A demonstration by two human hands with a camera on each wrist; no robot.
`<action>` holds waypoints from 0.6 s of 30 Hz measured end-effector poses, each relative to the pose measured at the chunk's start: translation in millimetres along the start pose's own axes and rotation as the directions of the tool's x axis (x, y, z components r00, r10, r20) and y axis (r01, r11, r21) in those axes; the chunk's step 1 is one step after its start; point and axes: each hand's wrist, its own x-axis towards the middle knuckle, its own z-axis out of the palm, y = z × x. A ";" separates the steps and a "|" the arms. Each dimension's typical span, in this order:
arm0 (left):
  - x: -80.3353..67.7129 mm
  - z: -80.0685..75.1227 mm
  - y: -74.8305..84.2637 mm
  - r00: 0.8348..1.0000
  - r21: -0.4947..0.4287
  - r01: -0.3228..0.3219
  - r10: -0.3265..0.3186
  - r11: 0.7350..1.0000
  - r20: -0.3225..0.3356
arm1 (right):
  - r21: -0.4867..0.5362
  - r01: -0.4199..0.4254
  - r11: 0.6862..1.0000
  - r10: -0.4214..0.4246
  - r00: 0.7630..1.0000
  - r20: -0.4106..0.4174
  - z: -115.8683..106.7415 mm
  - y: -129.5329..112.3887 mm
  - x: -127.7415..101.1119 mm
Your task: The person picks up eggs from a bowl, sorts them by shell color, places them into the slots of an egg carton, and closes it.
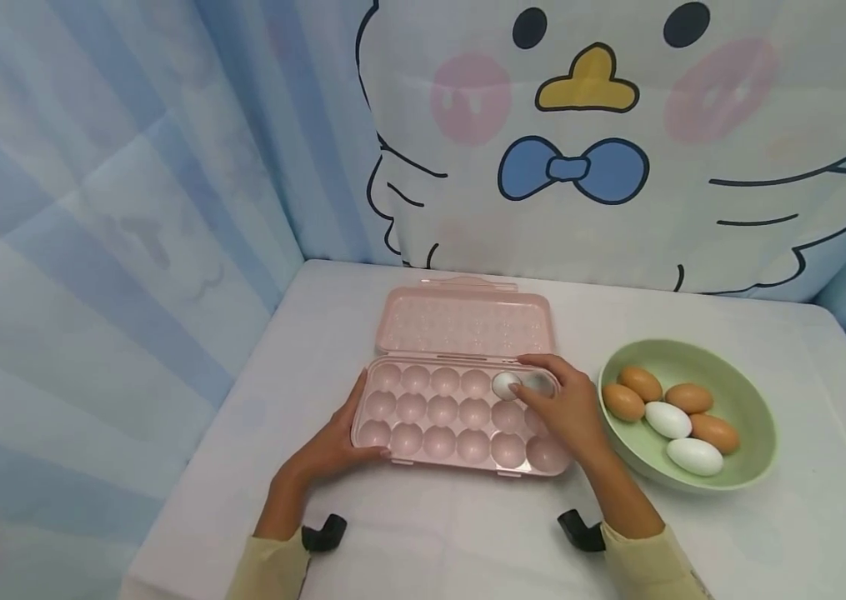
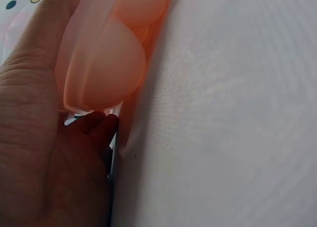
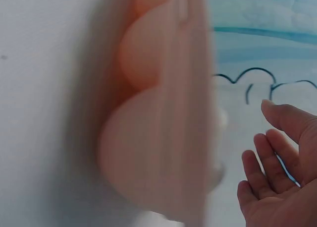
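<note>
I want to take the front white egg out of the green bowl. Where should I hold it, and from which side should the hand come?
Probably from above. The front white egg lies on its side in the green bowl, near the front wall, its top uncovered. Pinch its long sides, across the narrow width. Another white egg and a brown egg lie close behind it, so fingers coming low from behind would likely bump them.
</note>
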 end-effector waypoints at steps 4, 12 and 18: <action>0.1 0.2 -0.4 1.000 0.017 -0.003 0.003 1.000 0.003 | 0.009 0.039 0.999 -0.039 0.999 -0.010 -20.3 -19.0 -11.6; -3.6 1.6 -1.8 1.000 0.022 0.003 -0.002 1.000 -0.011 | -0.221 0.082 0.972 -0.094 0.995 -0.043 -74.7 -18.8 -44.0; -1.6 1.3 -1.3 1.000 0.028 0.016 -0.016 0.999 -0.011 | -0.363 -0.019 0.932 0.025 1.000 0.012 -130.8 -0.3 -56.2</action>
